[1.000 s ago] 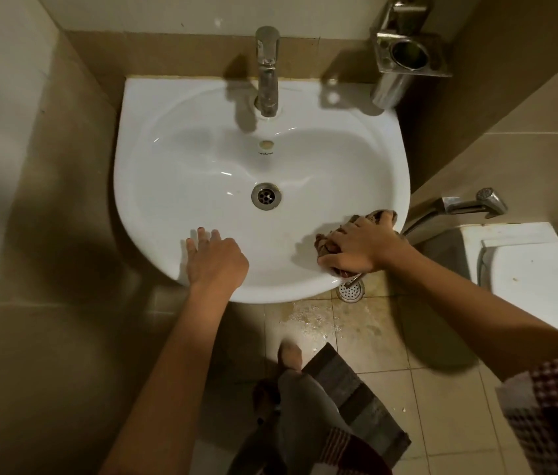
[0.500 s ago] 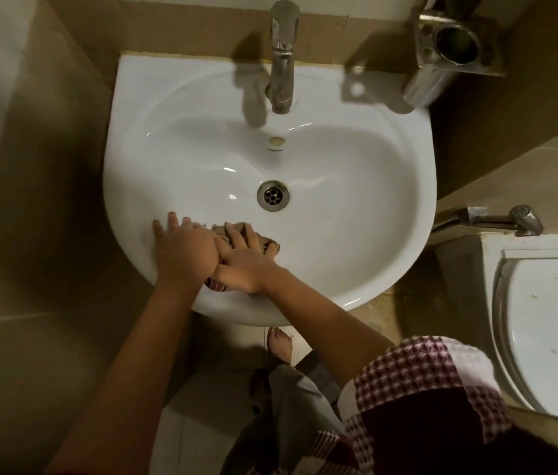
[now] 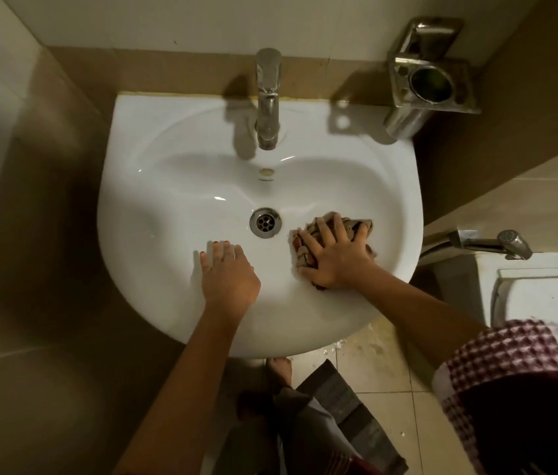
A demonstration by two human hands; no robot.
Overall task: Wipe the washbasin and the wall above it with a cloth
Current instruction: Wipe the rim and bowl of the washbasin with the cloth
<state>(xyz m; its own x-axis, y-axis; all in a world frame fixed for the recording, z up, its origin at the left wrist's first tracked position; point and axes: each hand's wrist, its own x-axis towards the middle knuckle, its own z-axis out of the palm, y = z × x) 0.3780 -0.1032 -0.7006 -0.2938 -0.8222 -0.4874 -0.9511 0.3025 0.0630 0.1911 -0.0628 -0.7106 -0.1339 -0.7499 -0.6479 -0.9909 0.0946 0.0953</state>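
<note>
White ceramic forms the basin (image 3: 175, 269), fixed against the beige wall (image 3: 168, 25). The landmark is the drain (image 3: 265, 222) at the bowl's centre. Right of the drain, beyond the basin rim, stands a white toilet (image 3: 545, 289). Beyond the drain, on the back rim, rises a chrome tap (image 3: 268, 97); to the tap's right a steel holder (image 3: 430, 80) hangs on the wall. A sprayer (image 3: 497, 243) projects right of the drain, just past the rim. The right hand (image 3: 334, 257) lies just right of the drain, fingers spread, palm pressing the patterned cloth (image 3: 305, 245) flat against the bowl surface. The left hand (image 3: 229, 277) lies on the near slope, left of and nearer than the drain, fingers extended and close together, flat on the ceramic, holding nothing. The hands are apart.
</note>
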